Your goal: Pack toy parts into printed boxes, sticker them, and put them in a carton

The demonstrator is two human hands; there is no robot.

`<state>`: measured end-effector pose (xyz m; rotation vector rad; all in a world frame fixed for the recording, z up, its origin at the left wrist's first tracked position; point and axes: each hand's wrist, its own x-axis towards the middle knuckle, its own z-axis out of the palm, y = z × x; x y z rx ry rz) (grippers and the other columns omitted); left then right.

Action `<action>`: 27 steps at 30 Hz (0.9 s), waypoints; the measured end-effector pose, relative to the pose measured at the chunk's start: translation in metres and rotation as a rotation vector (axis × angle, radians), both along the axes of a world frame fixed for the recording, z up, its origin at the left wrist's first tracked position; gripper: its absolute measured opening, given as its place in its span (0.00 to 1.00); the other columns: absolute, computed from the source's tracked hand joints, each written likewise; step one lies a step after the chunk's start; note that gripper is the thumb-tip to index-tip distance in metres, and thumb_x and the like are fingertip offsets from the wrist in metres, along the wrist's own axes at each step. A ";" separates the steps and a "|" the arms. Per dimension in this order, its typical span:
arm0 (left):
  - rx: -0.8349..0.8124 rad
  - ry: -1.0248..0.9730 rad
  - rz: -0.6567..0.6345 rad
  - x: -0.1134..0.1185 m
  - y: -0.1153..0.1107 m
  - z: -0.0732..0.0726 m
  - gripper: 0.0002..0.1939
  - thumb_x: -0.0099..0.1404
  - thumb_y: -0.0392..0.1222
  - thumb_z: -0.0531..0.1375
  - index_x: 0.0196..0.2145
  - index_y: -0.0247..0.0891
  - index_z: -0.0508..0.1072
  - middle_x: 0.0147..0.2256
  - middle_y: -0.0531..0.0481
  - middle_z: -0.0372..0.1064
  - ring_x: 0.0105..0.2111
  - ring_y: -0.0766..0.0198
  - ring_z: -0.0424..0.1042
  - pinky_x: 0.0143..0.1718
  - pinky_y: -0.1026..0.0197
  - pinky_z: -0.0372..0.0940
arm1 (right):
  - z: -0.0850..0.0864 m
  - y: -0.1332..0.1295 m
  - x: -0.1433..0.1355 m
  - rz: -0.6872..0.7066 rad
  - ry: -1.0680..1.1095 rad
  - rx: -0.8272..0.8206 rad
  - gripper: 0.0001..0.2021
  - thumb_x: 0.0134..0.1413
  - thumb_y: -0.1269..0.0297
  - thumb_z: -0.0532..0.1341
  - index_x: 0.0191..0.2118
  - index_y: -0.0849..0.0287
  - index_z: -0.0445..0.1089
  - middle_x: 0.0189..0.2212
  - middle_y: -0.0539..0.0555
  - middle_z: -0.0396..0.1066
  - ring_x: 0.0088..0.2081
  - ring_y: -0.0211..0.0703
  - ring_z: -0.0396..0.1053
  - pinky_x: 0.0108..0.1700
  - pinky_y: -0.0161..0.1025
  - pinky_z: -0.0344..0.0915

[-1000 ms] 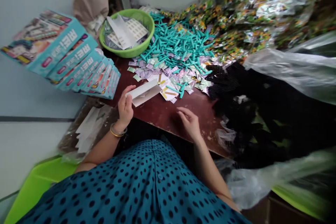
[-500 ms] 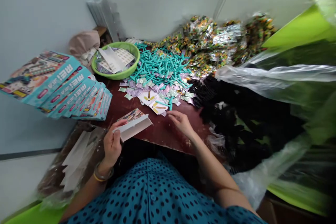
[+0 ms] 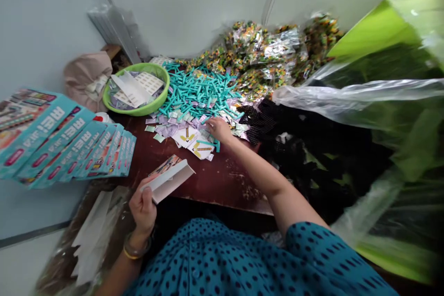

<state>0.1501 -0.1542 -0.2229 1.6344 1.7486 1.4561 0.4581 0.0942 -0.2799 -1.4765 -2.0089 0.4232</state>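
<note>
Fingers of your left hand point(image 3: 143, 206) grip an open white carton point(image 3: 169, 179) above the table's near edge. Your right hand point(image 3: 218, 129), loosely curled, rests on small sachets point(image 3: 173, 122) beside the teal sticks point(image 3: 199, 90), well apart from the carton.

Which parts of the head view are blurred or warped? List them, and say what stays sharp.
Head view: the right edge smears, where the green sheet and clear plastic bag streak; wall lines bow from lens distortion; soft even light, no hard shadows; foil packets glint. The right hand among the teal sticks and the left hand holding the white box look fairly sharp.
</note>
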 end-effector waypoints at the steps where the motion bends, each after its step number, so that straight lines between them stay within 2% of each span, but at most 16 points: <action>1: 0.021 -0.009 0.022 0.000 0.001 0.000 0.22 0.76 0.52 0.52 0.47 0.37 0.80 0.43 0.41 0.79 0.42 0.54 0.79 0.44 0.55 0.73 | 0.001 -0.006 -0.006 0.027 -0.030 -0.005 0.12 0.65 0.65 0.59 0.46 0.56 0.81 0.44 0.59 0.80 0.48 0.51 0.75 0.52 0.42 0.66; 4: 0.153 0.009 -0.015 0.001 0.004 -0.001 0.17 0.76 0.46 0.52 0.48 0.39 0.80 0.44 0.42 0.79 0.44 0.56 0.78 0.51 0.53 0.71 | -0.001 -0.030 -0.004 0.026 -0.081 -0.035 0.13 0.67 0.64 0.58 0.48 0.56 0.80 0.44 0.58 0.80 0.45 0.50 0.75 0.48 0.41 0.67; 6: 0.268 0.082 -0.125 0.004 0.008 -0.005 0.15 0.76 0.44 0.53 0.46 0.40 0.80 0.43 0.43 0.79 0.45 0.56 0.78 0.55 0.49 0.69 | -0.006 -0.051 0.016 -0.038 -0.058 -0.059 0.13 0.67 0.63 0.58 0.47 0.55 0.81 0.43 0.57 0.81 0.43 0.49 0.76 0.46 0.40 0.68; 9: 0.318 0.187 -0.340 0.009 0.018 -0.021 0.14 0.75 0.42 0.54 0.47 0.41 0.80 0.45 0.43 0.79 0.46 0.55 0.78 0.55 0.47 0.69 | -0.014 -0.078 0.067 -0.191 -0.015 -0.077 0.13 0.67 0.63 0.58 0.46 0.55 0.81 0.44 0.56 0.81 0.45 0.49 0.76 0.47 0.41 0.69; 12: 0.302 0.352 -0.494 0.012 0.024 -0.052 0.14 0.74 0.40 0.55 0.50 0.41 0.79 0.44 0.43 0.80 0.48 0.54 0.78 0.54 0.49 0.68 | -0.017 -0.084 0.128 -0.389 -0.023 -0.057 0.14 0.66 0.63 0.58 0.45 0.57 0.81 0.45 0.58 0.81 0.47 0.52 0.76 0.51 0.45 0.69; 15: 0.321 0.555 -0.597 0.012 0.026 -0.081 0.15 0.72 0.37 0.56 0.52 0.40 0.78 0.45 0.44 0.81 0.51 0.53 0.78 0.57 0.50 0.63 | -0.015 -0.054 0.178 -0.509 -0.005 -0.021 0.14 0.63 0.63 0.58 0.44 0.59 0.82 0.44 0.59 0.81 0.46 0.52 0.76 0.53 0.47 0.69; 18: 0.305 0.642 -0.568 0.012 0.029 -0.096 0.18 0.70 0.37 0.58 0.56 0.42 0.76 0.49 0.41 0.79 0.55 0.50 0.75 0.60 0.47 0.60 | -0.009 0.003 0.203 -0.547 0.078 -0.023 0.15 0.62 0.64 0.58 0.46 0.61 0.81 0.43 0.60 0.81 0.44 0.51 0.77 0.52 0.45 0.70; 21: 0.208 0.692 -0.436 0.012 0.037 -0.099 0.26 0.68 0.44 0.61 0.62 0.40 0.70 0.58 0.35 0.73 0.63 0.42 0.67 0.64 0.40 0.55 | -0.001 0.063 0.200 -0.749 0.069 -0.090 0.19 0.60 0.63 0.63 0.55 0.64 0.75 0.48 0.65 0.79 0.47 0.56 0.76 0.54 0.49 0.69; 23: 0.142 0.725 -0.424 0.010 0.045 -0.099 0.28 0.68 0.45 0.59 0.64 0.39 0.69 0.62 0.34 0.69 0.66 0.40 0.62 0.65 0.39 0.51 | 0.006 0.095 0.190 -0.874 0.060 -0.133 0.28 0.56 0.64 0.66 0.62 0.66 0.69 0.50 0.69 0.77 0.50 0.59 0.74 0.55 0.52 0.68; 25: 0.115 0.722 -0.473 0.007 0.054 -0.095 0.24 0.71 0.44 0.56 0.63 0.42 0.71 0.62 0.37 0.69 0.67 0.42 0.62 0.65 0.40 0.51 | 0.015 0.115 0.179 -0.870 0.117 -0.071 0.29 0.58 0.67 0.63 0.64 0.68 0.65 0.47 0.67 0.77 0.49 0.56 0.74 0.56 0.51 0.67; 27: 0.118 0.642 -0.484 0.004 0.060 -0.083 0.21 0.73 0.42 0.53 0.60 0.44 0.74 0.60 0.40 0.71 0.66 0.45 0.64 0.65 0.42 0.53 | 0.026 0.116 0.171 -0.731 0.215 0.119 0.25 0.62 0.69 0.55 0.64 0.68 0.64 0.43 0.63 0.78 0.44 0.51 0.76 0.53 0.49 0.70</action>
